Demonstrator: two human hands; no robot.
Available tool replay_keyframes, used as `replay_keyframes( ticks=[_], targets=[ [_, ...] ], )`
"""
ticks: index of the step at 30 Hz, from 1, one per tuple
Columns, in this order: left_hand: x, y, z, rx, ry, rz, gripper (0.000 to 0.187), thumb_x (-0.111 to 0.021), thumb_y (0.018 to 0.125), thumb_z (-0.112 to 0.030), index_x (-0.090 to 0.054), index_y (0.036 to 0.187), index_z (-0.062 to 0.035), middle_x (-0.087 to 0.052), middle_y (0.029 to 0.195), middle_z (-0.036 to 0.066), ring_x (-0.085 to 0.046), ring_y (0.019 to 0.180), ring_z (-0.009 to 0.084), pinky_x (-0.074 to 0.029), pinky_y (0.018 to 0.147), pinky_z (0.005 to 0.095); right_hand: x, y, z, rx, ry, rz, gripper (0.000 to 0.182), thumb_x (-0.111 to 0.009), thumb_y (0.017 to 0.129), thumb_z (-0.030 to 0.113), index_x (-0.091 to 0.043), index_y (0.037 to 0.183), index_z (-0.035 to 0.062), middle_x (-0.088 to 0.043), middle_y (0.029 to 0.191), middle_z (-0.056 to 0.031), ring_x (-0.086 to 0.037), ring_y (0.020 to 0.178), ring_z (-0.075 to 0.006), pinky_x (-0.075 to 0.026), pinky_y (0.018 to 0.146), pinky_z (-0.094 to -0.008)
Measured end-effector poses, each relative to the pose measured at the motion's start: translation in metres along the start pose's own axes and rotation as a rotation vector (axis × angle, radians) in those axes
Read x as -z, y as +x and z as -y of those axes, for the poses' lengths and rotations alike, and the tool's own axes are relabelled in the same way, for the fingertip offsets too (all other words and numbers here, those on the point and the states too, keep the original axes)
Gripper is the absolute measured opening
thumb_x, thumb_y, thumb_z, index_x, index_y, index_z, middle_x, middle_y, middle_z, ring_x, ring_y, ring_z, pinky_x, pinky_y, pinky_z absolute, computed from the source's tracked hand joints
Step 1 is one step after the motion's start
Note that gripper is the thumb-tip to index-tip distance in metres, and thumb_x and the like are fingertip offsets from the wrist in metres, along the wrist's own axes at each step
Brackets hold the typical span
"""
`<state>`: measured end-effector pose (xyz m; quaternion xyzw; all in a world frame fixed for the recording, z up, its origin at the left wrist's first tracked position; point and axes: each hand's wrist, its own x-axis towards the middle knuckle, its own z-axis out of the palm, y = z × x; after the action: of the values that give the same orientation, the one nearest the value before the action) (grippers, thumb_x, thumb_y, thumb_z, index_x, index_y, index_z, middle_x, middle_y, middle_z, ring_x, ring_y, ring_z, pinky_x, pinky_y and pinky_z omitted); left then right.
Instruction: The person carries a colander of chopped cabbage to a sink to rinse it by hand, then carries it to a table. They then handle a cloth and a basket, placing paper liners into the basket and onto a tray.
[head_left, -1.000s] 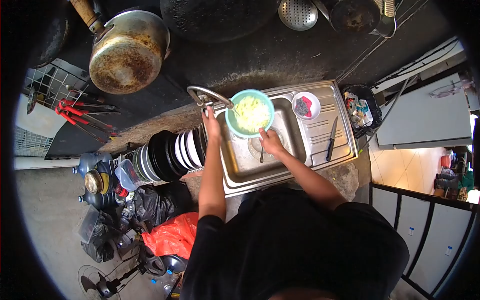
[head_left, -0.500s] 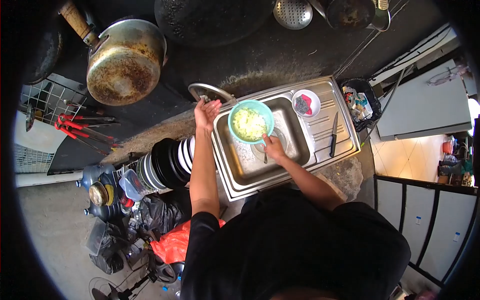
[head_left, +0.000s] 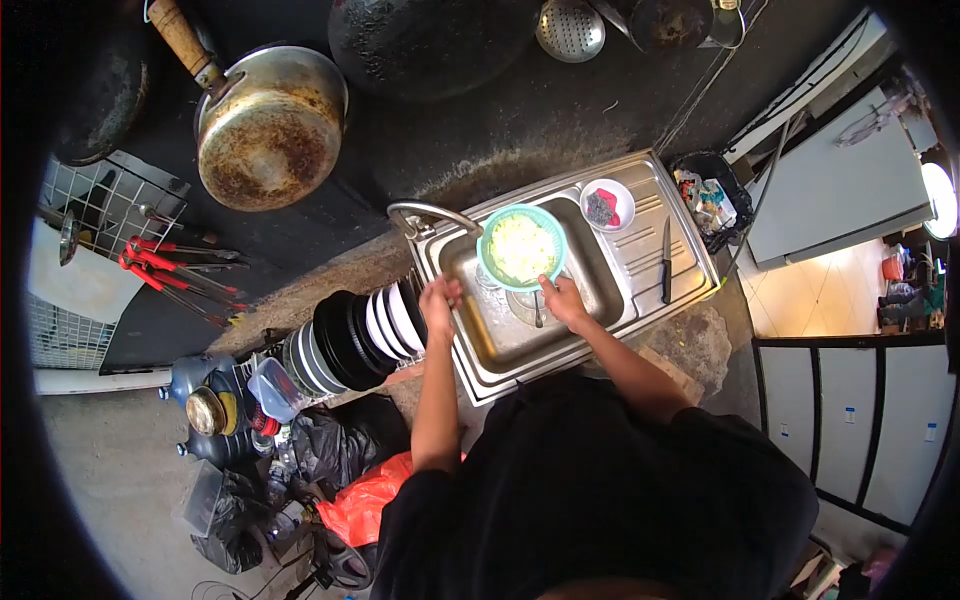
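Observation:
A mint-green basket full of chopped pale green and white pieces is over the steel sink, near the faucet. At its lower rim, my right hand grips the basket with the thumb on the edge. My left hand is by the sink's left rim, apart from the basket, slightly blurred, with its fingers loosely apart and nothing in them. On the drainboard stands a white bowl with a red item and a dark grey item inside. A knife with a black handle lies right of the bowl.
Plates and black trays stand in a row left of the sink. A black-lined bin is beyond the drainboard. A pot hangs at the upper left. Black bags and an orange bag lie below the plates.
My left hand has come down from the faucet to the sink's left rim. The view has shifted slightly. My right hand still holds the basket.

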<state>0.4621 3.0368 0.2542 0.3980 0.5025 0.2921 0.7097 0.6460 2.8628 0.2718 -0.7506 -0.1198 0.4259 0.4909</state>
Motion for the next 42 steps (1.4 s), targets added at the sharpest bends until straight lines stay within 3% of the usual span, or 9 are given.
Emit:
replay_keyframes(
  ticks=[7,11,17,19,23,27,35,40,42],
  targets=[
    [0.065,-0.077,0.096,0.059,0.091,-0.073,0.018,-0.052,0.095,-0.021,-0.060,0.094,-0.0053,-0.066,0.082,0.005,-0.062,0.071,0.0132,-0.047,0.059,0.0273,0.001,-0.013,0.003,-0.031,0.074,-0.024,0.042,-0.054,0.095,0.037,-0.060,0.081,-0.0021,-0.055,0.062,-0.0033,-0.048,0.050,-0.0105,-0.039,0.048,-0.0289],
    [0.074,-0.089,0.095,0.080,0.020,-0.082,0.014,-0.050,0.095,-0.015,-0.059,0.089,-0.0052,-0.064,0.077,0.004,-0.059,0.066,0.0110,-0.045,0.057,0.0247,-0.004,-0.010,-0.018,0.078,0.032,-0.076,0.045,-0.053,0.095,0.040,-0.061,0.079,-0.0019,-0.056,0.063,-0.0037,-0.048,0.050,-0.0107,-0.039,0.048,-0.0292],
    [0.049,-0.082,0.073,0.003,0.057,-0.041,0.016,-0.052,0.095,-0.019,-0.060,0.092,-0.0058,-0.067,0.082,0.006,-0.062,0.071,0.0134,-0.048,0.062,0.0271,-0.008,-0.021,-0.011,-0.050,0.126,-0.100,0.044,-0.053,0.095,0.038,-0.060,0.079,-0.0022,-0.057,0.063,-0.0057,-0.052,0.055,-0.0131,-0.041,0.054,-0.0289],
    [0.036,-0.078,0.070,-0.009,0.090,-0.007,0.017,-0.053,0.094,-0.021,-0.061,0.096,-0.0059,-0.068,0.084,0.007,-0.063,0.073,0.0134,-0.048,0.064,0.0270,-0.009,-0.020,-0.013,0.102,-0.164,-0.151,0.041,-0.054,0.095,0.035,-0.061,0.079,-0.0026,-0.059,0.065,-0.0066,-0.055,0.059,-0.0157,-0.044,0.058,-0.0320],
    [0.002,-0.089,0.048,-0.015,0.149,0.130,0.019,-0.053,0.095,-0.023,-0.062,0.099,-0.0064,-0.068,0.084,0.005,-0.064,0.075,0.0127,-0.048,0.065,0.0271,-0.010,-0.037,-0.024,0.299,0.026,-0.165,0.040,-0.055,0.095,0.033,-0.061,0.080,-0.0030,-0.060,0.065,-0.0077,-0.054,0.060,-0.0148,-0.044,0.059,-0.0320],
    [-0.022,-0.093,0.047,0.083,0.125,0.219,0.017,-0.051,0.095,-0.018,-0.061,0.100,-0.0052,-0.067,0.084,0.005,-0.061,0.075,0.0124,-0.048,0.066,0.0274,-0.011,-0.037,-0.022,0.166,0.049,-0.174,0.042,-0.054,0.095,0.035,-0.058,0.076,-0.0022,-0.054,0.057,-0.0045,-0.050,0.052,-0.0111,-0.041,0.050,-0.0290],
    [-0.028,-0.100,0.044,0.092,0.130,0.251,0.017,-0.051,0.095,-0.018,-0.060,0.101,-0.0051,-0.067,0.086,0.005,-0.061,0.076,0.0124,-0.048,0.067,0.0276,-0.017,-0.045,-0.013,0.275,0.126,-0.184,0.044,-0.053,0.096,0.038,-0.057,0.078,-0.0013,-0.052,0.057,-0.0021,-0.049,0.050,-0.0099,-0.039,0.048,-0.0273],
    [-0.026,-0.101,0.043,0.085,0.132,0.200,0.018,-0.051,0.095,-0.019,-0.060,0.102,-0.0047,-0.067,0.085,0.006,-0.061,0.076,0.0123,-0.048,0.066,0.0271,-0.020,-0.045,-0.020,0.096,0.241,-0.050,0.042,-0.052,0.096,0.039,-0.056,0.079,0.0001,-0.051,0.059,-0.0005,-0.045,0.051,-0.0072,-0.037,0.046,-0.0255],
    [-0.030,-0.104,0.039,0.074,0.134,0.199,0.028,-0.048,0.097,-0.029,-0.060,0.103,-0.0040,-0.067,0.085,0.006,-0.061,0.075,0.0129,-0.048,0.067,0.0278,-0.018,-0.048,-0.017,0.152,0.214,-0.045,0.043,-0.052,0.096,0.039,-0.055,0.078,0.0002,-0.050,0.059,-0.0005,-0.045,0.051,-0.0072,-0.037,0.046,-0.0257]
  ],
)
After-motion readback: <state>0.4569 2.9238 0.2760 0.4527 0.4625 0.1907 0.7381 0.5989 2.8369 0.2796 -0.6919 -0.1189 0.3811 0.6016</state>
